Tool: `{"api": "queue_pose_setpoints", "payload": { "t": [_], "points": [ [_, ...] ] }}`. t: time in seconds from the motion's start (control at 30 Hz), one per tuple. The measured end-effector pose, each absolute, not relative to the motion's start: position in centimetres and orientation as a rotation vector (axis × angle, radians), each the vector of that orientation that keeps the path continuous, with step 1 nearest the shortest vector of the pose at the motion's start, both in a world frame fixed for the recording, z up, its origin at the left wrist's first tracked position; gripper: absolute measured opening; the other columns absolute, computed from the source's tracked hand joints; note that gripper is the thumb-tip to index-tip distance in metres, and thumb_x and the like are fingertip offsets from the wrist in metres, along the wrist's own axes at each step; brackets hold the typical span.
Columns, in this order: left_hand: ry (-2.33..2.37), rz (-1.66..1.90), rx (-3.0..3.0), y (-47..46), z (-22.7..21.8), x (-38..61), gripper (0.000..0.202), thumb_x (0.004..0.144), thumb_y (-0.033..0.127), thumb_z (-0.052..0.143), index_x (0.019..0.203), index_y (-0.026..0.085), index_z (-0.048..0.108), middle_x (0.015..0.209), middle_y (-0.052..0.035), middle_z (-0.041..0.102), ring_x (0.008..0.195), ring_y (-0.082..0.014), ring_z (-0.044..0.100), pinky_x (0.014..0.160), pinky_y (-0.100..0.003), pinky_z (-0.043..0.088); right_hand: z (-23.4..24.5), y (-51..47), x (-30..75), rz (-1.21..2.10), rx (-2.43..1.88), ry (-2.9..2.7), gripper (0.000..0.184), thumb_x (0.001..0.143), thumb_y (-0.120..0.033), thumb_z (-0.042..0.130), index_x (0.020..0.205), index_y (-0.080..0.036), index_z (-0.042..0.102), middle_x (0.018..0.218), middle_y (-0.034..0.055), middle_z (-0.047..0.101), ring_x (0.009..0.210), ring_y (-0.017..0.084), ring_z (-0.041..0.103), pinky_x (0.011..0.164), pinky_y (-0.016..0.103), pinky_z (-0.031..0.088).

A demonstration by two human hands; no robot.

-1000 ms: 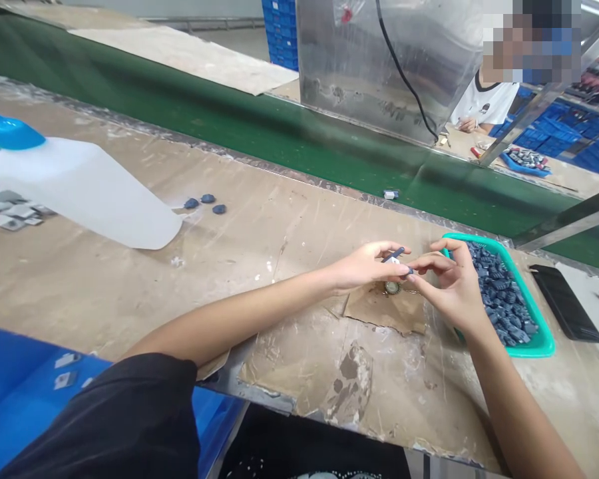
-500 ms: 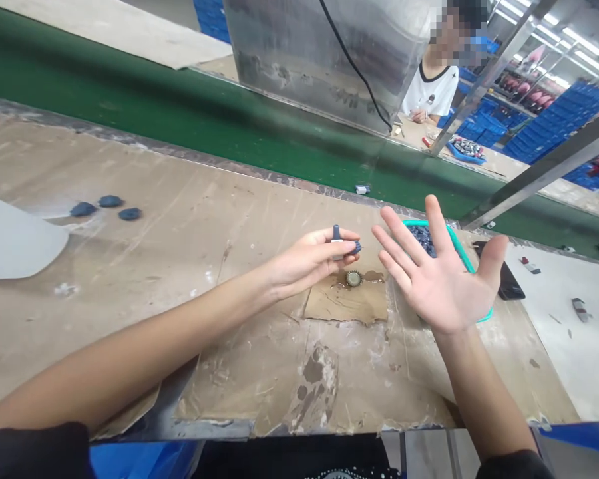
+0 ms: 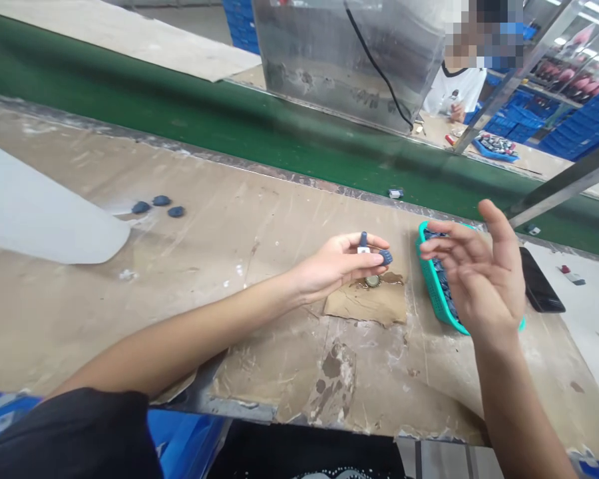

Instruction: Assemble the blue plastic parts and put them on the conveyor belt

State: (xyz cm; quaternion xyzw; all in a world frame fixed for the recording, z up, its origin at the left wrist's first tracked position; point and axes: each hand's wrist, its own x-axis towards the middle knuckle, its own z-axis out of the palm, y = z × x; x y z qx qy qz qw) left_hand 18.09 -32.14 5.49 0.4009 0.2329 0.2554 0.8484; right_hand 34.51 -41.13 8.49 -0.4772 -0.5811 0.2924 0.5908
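Observation:
My left hand (image 3: 349,263) is closed on a small blue-and-white plastic part (image 3: 363,242) with a blue peg pointing up. A ridged dark-blue end (image 3: 386,257) shows past the thumb; whether it is a separate piece I cannot tell. Just beyond these fingers a bottle cap (image 3: 372,281) rests on a cardboard piece (image 3: 367,305), with a wet patch around it. My right hand (image 3: 486,279) is raised, palm turned up, fingers apart and partly curled, with nothing in it. It covers part of a turquoise basket (image 3: 436,293) filled with small dark-blue pieces.
A black phone (image 3: 543,279) lies right of the basket. Several dark-blue pieces (image 3: 161,200) and a white sheet (image 3: 44,206) are on the left. Behind the table runs a green conveyor belt (image 3: 259,150), with a metal box (image 3: 349,66) past it. A co-worker (image 3: 454,90) sits opposite.
The view has shifted, so the table's contents appear further right. My right hand has gone from widely spread to partly curled fingers. My left hand keeps its hold on the part.

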Motion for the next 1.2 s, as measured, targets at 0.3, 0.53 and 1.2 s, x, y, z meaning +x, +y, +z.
{"api": "queue_pose_setpoints", "payload": {
  "t": [0.3, 0.53, 1.2],
  "points": [
    [0.490, 0.615, 1.219, -32.5, 4.8, 18.4, 0.025, 0.065, 0.010, 0.064, 0.091, 0.012, 0.061, 0.077, -0.0005, 0.058, 0.071, -0.0084, 0.053, 0.072, -0.024, 0.043, 6.6, -40.3, 33.5, 0.664, -1.366, -1.607, 0.011, 0.076, -0.022, 0.059, 0.086, -0.021, 0.062, 0.086, 0.0052, 0.062, 0.073, 0.017, 0.060, 0.066, 0.032, 0.053],
    [0.735, 0.712, 1.278, -30.0, 3.7, 18.1, 0.041, 0.069, 0.003, 0.057, 0.108, 0.010, 0.055, 0.079, -0.0030, 0.056, 0.081, -0.0116, 0.055, 0.084, -0.030, 0.041, 5.3, -39.1, 34.3, 0.302, -1.662, -1.895, 0.011, 0.071, -0.014, 0.056, 0.079, -0.017, 0.061, 0.070, 0.0027, 0.061, 0.061, 0.016, 0.056, 0.058, 0.028, 0.046],
    [0.663, 0.866, 1.938, -29.5, 1.8, 16.8, 0.041, 0.062, 0.022, 0.072, 0.099, 0.016, 0.057, 0.092, -0.0033, 0.056, 0.082, -0.0134, 0.053, 0.074, -0.026, 0.042, 3.9, -38.7, 34.3, 0.367, -1.672, -1.785, 0.008, 0.072, -0.021, 0.058, 0.080, -0.020, 0.061, 0.070, 0.0021, 0.060, 0.062, 0.016, 0.056, 0.059, 0.029, 0.047]
  ]
}}
